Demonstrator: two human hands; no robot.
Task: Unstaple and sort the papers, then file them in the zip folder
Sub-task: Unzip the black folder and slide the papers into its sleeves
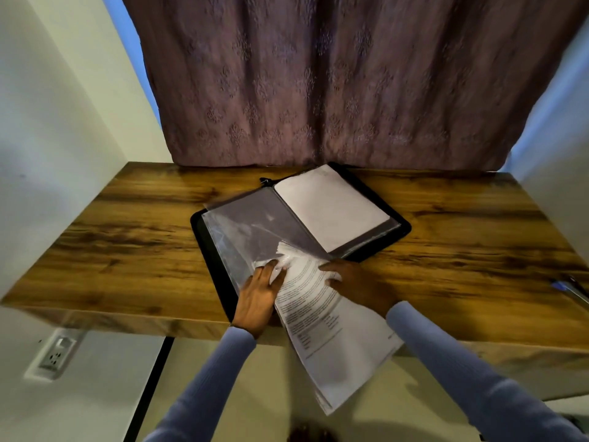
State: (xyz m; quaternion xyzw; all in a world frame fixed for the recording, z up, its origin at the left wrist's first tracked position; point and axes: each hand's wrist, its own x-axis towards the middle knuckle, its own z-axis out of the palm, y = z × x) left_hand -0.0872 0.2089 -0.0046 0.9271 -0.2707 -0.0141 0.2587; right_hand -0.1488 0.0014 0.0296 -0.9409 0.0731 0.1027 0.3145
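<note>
Your stack of printed papers (322,317) sits at lower centre of the frame, its top end already tucked under the lip of a clear plastic sleeve (251,231) on the left page of the open zip folder (404,223), while its bottom end hangs off the front edge of the wooden surface (127,224) unsupported. Your left hand (259,298) lies over the sleeve's mouth with fingers extended and pressing flat on plastic and paper; your right hand (357,283) has its fingers curled onto the right edge of the stack, seemingly pinching it, though the thumb is hidden. Expect the stack to be light and floppy: several thin sheets will bend and fan apart if you push from the overhanging tail, and the leading corners already look crumpled where they meet the sleeve. Hold the stack close to the sleeve opening, on both long edges, so the sheets stay squared and stiff over the short distance they travel. The sleeve is thin, slick and clingy, so keep its upper film lifted or pinned open. The right page, in the upper centre, already holds a white sheet (331,208). A pen-like object (570,290) lies at the far right edge.
</note>
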